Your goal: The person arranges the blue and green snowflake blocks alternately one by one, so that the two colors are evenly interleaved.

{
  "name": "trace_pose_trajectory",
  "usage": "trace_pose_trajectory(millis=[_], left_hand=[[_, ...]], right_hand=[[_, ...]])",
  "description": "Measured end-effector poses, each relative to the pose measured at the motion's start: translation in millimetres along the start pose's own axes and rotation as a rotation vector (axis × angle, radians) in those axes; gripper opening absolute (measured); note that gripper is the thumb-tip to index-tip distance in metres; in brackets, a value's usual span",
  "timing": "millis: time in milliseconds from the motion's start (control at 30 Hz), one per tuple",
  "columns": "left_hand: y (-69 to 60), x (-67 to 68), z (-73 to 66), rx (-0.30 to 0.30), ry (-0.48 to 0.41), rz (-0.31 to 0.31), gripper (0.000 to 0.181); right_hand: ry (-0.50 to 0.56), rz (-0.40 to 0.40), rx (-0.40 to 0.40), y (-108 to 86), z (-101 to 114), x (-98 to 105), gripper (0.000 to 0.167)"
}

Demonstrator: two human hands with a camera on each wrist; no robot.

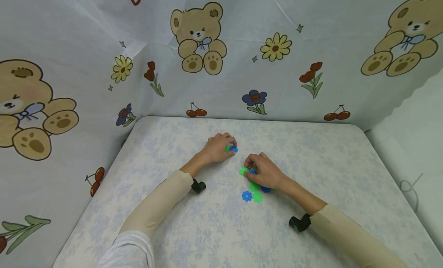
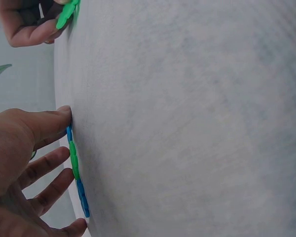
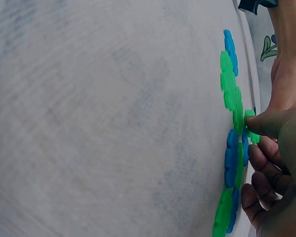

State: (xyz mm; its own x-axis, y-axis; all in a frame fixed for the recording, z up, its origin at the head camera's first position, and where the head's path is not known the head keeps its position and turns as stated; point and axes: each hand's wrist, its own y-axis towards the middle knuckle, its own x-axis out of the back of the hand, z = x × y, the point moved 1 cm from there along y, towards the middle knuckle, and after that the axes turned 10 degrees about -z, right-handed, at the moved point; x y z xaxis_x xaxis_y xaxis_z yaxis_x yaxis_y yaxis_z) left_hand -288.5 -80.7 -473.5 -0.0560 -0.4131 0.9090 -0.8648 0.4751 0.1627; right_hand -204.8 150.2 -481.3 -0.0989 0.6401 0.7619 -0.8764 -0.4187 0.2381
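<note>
On the table, notched blue and green plastic flower-shaped discs lie in two places. Under my left hand (image 1: pixel 219 148) are a green disc (image 1: pixel 227 148) and a blue disc (image 1: pixel 233 149). The left wrist view shows a blue disc, a green disc (image 2: pixel 74 159) and another blue disc (image 2: pixel 82 197) in a row beside the spread fingers, the thumb tip at one end. Between thumb and forefinger, my right hand (image 1: pixel 265 172) pinches a green disc (image 1: pixel 243 171) at the edge of the other group. Part of that group is hidden beneath the hand.
Nearer me in the right group lie a blue disc (image 1: pixel 247 196) and a green disc (image 1: pixel 257 197). A black wrist device (image 1: pixel 198 186) is at the left sleeve, another black device (image 1: pixel 300 223) at the right. A bear-print cloth (image 1: pixel 235 91) hangs behind the table (image 1: pixel 194 229).
</note>
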Motion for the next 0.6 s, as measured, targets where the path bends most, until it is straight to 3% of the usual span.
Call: trace_pose_trajectory(millis=[333, 600], left_hand=[[-1.1, 0.1, -0.5, 0.007, -0.004, 0.003, 0.024], [-0.5, -0.5, 1.0, 0.005, 0.003, -0.001, 0.024]], right_hand=[[-0.044, 0.012, 0.012, 8.8, -3, 0, 0.022], [0.064, 0.011, 0.021, 16.6, -6, 0, 0.015]])
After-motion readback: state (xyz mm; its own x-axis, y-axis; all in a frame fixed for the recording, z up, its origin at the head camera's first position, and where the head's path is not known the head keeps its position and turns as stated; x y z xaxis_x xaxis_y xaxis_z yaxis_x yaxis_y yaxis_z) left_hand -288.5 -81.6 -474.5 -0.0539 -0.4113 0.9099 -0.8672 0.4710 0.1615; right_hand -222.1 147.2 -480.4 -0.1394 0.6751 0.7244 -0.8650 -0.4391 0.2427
